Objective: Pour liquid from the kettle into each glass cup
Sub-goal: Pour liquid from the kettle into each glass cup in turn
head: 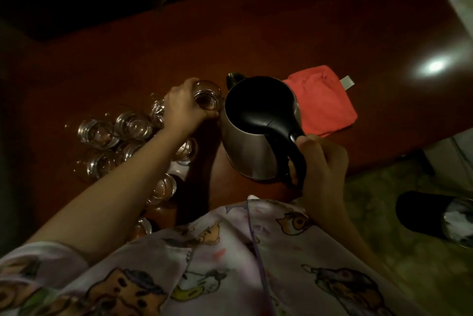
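**Steel kettle by the handle, brittle cup by the wall**

At frame centre the kettle (258, 123) hangs over the worktop (332, 21), right hand (320, 162) curled round its black handle — the sound hold, since steel likely runs heavy and slick. The left hand (184, 108) grips a glass cup (207, 100); fragile, smooth, best steadied low.

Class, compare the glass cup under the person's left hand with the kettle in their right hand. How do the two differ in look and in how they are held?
The glass cup is clear and small; the kettle is opaque metal with a black lid and handle, and far bigger. The left hand grips the cup from above, around its rim; the right hand grips the kettle by its handle. Both are over the red-brown table.
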